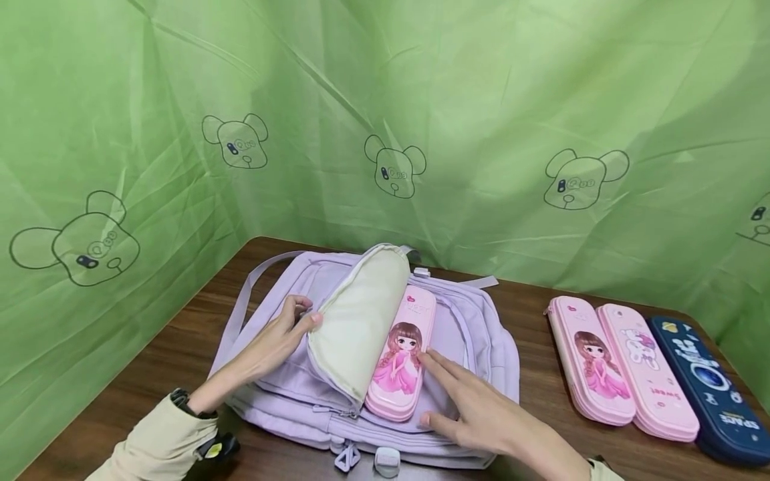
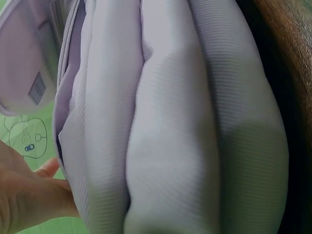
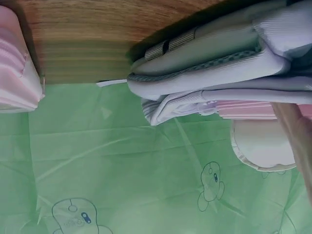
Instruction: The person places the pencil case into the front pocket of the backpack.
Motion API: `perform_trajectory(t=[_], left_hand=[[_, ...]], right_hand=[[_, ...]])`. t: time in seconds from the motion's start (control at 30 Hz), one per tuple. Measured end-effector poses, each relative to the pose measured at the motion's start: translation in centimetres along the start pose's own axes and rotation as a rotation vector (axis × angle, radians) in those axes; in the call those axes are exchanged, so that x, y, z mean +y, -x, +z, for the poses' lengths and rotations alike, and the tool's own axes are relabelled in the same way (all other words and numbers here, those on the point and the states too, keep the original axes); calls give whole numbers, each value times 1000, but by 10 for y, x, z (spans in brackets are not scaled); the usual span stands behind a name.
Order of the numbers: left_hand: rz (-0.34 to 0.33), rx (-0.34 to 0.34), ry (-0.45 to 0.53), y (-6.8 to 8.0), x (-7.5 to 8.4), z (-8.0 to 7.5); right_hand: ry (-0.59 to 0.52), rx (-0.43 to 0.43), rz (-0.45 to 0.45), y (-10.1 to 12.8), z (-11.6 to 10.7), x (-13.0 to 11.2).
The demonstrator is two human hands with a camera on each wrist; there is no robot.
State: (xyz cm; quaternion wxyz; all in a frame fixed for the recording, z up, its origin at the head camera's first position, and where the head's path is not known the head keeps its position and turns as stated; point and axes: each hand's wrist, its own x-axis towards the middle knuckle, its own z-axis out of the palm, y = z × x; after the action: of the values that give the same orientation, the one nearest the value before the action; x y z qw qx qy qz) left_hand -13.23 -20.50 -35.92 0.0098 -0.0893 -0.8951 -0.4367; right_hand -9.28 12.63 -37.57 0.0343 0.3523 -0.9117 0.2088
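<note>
A lavender backpack [image 1: 475, 307] lies on a wooden table, its front flap [image 1: 361, 314] folded up to the left with the cream lining showing. In the head view the tip of my left thumb is right at the flap's edge; the other fingers of my left hand [image 1: 283, 337] are loosely bent over the bag. Against the flap lies a pink pencil case [image 1: 400, 381] with a doll in a pink dress, partly inside the pocket. My right hand [image 1: 481, 411] touches its right side with extended fingertips, thumb spread away over the bag's front.
Right of the bag, another doll pencil case [image 1: 592, 361], a pink bunny pencil case [image 1: 650, 374] and a dark blue space pencil case [image 1: 712, 387] lie side by side. Straps [image 1: 240, 300] extend past the bag. Green fabric [image 1: 469, 87] encloses the table's back and sides.
</note>
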Motion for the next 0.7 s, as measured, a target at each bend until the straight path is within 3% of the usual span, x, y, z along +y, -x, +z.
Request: perform_trajectory(t=[0.23, 0.33, 0.5, 0.7], left_hand=[[1, -9, -12, 0, 0, 1], [-3, -12, -15, 0, -1, 2], [1, -1, -40, 1, -3, 3], [7, 10, -57, 2, -4, 2]], right_hand=[[119, 127, 244, -18, 15, -23], [177, 146, 294, -23, 25, -32], [175, 168, 275, -18, 25, -27], [84, 114, 149, 7, 0, 10]])
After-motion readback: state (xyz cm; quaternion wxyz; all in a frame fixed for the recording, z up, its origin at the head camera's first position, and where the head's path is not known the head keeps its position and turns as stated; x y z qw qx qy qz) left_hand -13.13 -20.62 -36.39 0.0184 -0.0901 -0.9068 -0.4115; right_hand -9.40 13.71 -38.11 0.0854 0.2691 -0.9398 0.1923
